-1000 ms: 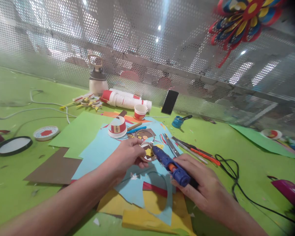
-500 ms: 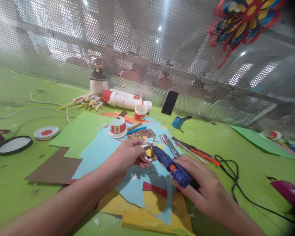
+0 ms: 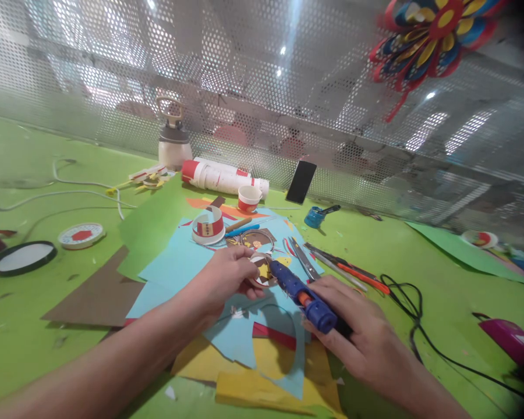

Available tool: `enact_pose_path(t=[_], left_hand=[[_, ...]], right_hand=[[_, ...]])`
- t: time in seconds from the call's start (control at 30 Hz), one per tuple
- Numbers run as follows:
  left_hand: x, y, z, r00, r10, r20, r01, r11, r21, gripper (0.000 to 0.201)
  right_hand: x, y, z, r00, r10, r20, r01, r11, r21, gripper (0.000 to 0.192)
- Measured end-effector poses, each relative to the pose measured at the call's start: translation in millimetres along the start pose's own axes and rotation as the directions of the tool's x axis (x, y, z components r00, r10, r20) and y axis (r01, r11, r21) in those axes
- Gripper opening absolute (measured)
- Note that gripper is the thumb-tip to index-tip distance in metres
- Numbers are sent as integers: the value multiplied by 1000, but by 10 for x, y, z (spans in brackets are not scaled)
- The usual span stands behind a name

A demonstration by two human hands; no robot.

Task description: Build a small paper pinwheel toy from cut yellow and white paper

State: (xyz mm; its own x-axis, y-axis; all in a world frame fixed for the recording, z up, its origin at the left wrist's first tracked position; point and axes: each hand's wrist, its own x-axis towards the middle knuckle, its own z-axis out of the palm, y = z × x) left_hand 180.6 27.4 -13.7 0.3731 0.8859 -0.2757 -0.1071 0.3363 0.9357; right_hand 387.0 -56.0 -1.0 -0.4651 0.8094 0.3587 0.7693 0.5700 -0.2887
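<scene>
My left hand (image 3: 227, 276) pinches a small round paper piece (image 3: 262, 270), brown and white with a yellow star shape on it, held just above the blue paper sheets (image 3: 179, 262). My right hand (image 3: 358, 331) grips a blue glue gun (image 3: 303, 297) with an orange trigger. Its nozzle points up-left and touches the round piece. The gun's black cord (image 3: 413, 326) trails off to the right across the green table (image 3: 441, 279).
Green, blue, yellow and brown paper sheets lie under my hands. Behind them are paper cups (image 3: 250, 198), a cup stack (image 3: 222, 176), a white bottle (image 3: 173, 145), a phone (image 3: 301, 181) against the perforated metal wall, scissors and a cutter (image 3: 353, 270), tape rolls at left, a purple tool (image 3: 513, 340) at right.
The green sheet's left part has curled up and the cup with the red band on it has tilted; both hands and the glue gun have stayed in place.
</scene>
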Motion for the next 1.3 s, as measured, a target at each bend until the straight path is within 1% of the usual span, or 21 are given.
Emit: enact_pose_path(t=[0.33,0.57,0.7,0.87,1.03,1.17,1.3], left_hand=[[-10,-10,5,1000,-1,12,1,1000,11,17],[-21,6,1,999,18,29,-18,1000,18,18],[-18,17,0,999,10,34,-10,1000,12,18],[-9,18,-1,999,-4,41,4,1000,5,16],[-30,18,-5,999,-2,42,2,1000,0,15],[-40,20,-4,999,0,43,0,1000,-1,16],[-32,16,-6,999,11,46,-11,1000,0,15]], right_hand=[[4,-8,5,999,24,22,-24,1000,-14,28],[1,-7,13,1000,-6,-24,5,999,-42,29],[11,-16,10,1000,-8,-28,6,999,-40,28],[5,-16,7,1000,9,-6,-9,1000,-27,27],[-11,-7,15,998,-15,-54,12,998,-60,28],[-9,-3,15,999,-18,-37,16,998,-56,28],[-7,1,8,999,-14,-49,12,999,-36,28]])
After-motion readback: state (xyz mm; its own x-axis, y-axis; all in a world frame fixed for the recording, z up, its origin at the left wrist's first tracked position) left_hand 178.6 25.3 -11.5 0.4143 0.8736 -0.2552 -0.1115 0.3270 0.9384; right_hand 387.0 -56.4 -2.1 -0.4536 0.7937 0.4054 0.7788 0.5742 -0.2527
